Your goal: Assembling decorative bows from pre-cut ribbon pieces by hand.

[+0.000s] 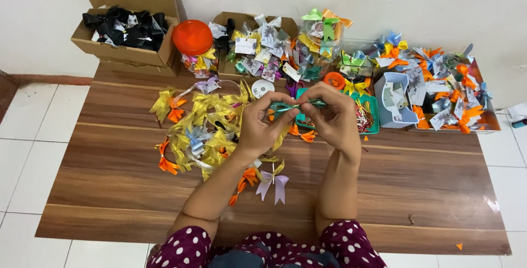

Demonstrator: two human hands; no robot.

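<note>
Both hands meet above the middle of the wooden table, pinching one thin strip of shiny green ribbon stretched flat between them. Left hand has thumb and fingertips closed on the ribbon's left end; right hand is closed the same way on the right end, fingers curled in.

Far left at the back stands an open cardboard box of glossy black bows, its flap upright against the wall. Beside it sits a round, smooth orange lid. Below these, on the dark plank-grained top, lies a loose pile of crinkly gold ribbon bows mixed with orange and silver ones, just left of the left hand. Near the left forearm lies a single pale lilac bow with two flat tails.

Behind the hands is a second cardboard box heaped with foil bows and small paper tags, then a clear jar topped by green and orange bows. Under the right hand sits a shallow teal tray. Right of it stands a grey-blue plastic bin, then a low box of blue, orange and silver bows.
</note>
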